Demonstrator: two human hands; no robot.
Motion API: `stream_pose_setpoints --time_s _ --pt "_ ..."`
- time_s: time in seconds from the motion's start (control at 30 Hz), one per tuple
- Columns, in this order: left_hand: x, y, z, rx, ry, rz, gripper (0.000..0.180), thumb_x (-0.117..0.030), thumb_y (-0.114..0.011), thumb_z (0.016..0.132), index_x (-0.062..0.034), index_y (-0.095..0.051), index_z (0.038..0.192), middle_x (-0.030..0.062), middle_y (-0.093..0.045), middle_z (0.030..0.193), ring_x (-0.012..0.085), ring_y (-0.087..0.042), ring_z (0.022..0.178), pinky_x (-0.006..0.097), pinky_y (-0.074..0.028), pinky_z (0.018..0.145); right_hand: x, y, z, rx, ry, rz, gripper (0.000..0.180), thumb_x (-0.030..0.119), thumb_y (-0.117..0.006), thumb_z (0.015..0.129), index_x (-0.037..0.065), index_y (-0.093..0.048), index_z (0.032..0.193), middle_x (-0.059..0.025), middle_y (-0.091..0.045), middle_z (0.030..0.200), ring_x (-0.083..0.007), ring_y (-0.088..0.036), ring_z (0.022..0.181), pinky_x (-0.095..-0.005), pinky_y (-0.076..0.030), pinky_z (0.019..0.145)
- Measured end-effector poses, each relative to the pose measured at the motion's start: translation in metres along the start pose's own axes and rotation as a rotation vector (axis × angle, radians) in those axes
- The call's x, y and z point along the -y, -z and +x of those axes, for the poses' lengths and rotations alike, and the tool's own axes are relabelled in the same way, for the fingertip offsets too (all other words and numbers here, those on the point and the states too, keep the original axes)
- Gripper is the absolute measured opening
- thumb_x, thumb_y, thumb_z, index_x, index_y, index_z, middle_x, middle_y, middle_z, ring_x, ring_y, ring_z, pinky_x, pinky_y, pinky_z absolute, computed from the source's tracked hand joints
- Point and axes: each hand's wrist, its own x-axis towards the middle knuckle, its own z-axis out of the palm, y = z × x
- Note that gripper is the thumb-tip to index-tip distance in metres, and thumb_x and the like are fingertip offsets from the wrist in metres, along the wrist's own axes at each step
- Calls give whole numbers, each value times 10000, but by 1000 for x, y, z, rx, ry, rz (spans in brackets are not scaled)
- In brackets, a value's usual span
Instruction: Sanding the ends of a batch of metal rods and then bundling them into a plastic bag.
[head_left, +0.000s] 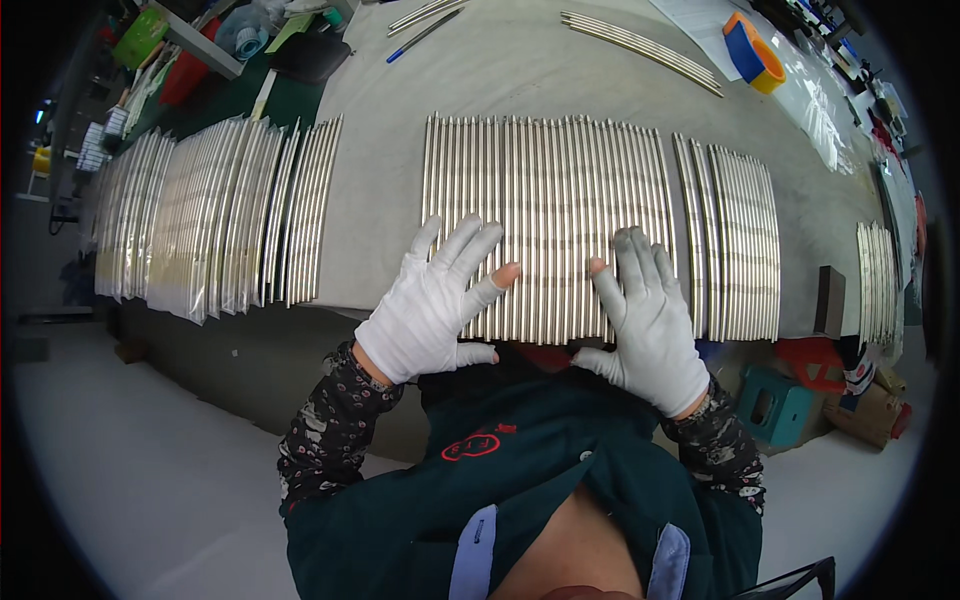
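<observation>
A wide row of shiny metal rods (550, 180) lies side by side on the grey table, their near ends at the front edge. My left hand (440, 290), in a white glove with a bare index fingertip, rests spread over the row's left part. On the right part lies my right hand (645, 310), gloved the same way, its fingers stretched out flat. Both thumbs are down by the near ends of the rods. Neither hand grips anything. Just right of the row is a narrower group of similar rods (743, 240).
Rods in clear plastic sleeves (205, 215) lie at the left, with bare rods (315, 210) beside them. Farther back are a blue pen (425, 36), several loose rods (645, 52) and an orange-and-blue tape roll (755, 52). A dark block (829, 300) and more rods (876, 285) sit at the right.
</observation>
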Motion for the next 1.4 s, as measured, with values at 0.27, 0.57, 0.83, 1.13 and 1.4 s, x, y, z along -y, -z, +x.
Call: stream_pose_setpoints --time_s 0.27,0.57,0.83,1.13,1.4 --pt "-2 2 8 67 -38 55 1002 -551 -746 586 -273 -277 1426 209 -289 1434 404 -282 1319 605 -164 1062 -7 -1 -7 -2 -17 -55 917 474 -736 636 34 -366 1351 -277 -354 1350 -430 -309 1306 -530 -248 1076" --pt "-9 2 19 78 -54 67 974 -541 -750 597 -246 -310 1415 212 -294 1431 400 -275 1326 599 -170 1062 -12 2 -12 -34 -28 -48 907 423 -752 625 19 -367 1340 -272 -354 1355 -433 -315 1298 -526 -252 1073" --pt "-6 4 14 95 -51 98 973 -568 -723 614 -273 -283 1430 201 -288 1441 393 -272 1333 600 -172 1065 -9 0 -14 -45 -45 -65 912 422 -762 615 26 -366 1335 -269 -357 1348 -425 -329 1291 -526 -264 1068" --pt "3 0 8 76 -42 108 970 -599 -689 633 -286 -261 1445 194 -287 1446 389 -268 1337 603 -163 1070 10 -1 -1 -122 12 45 835 356 -800 572 7 -452 1246 -221 -423 1292 -395 -387 1252 -524 -308 1036" --pt "3 3 13 68 -84 148 891 -677 -580 698 -256 -301 1432 214 -295 1436 403 -268 1335 608 -168 1062 41 -37 22 -308 329 -34 271 186 -650 664 51 -616 896 -98 -589 945 -301 -561 1053 -437 -477 856"
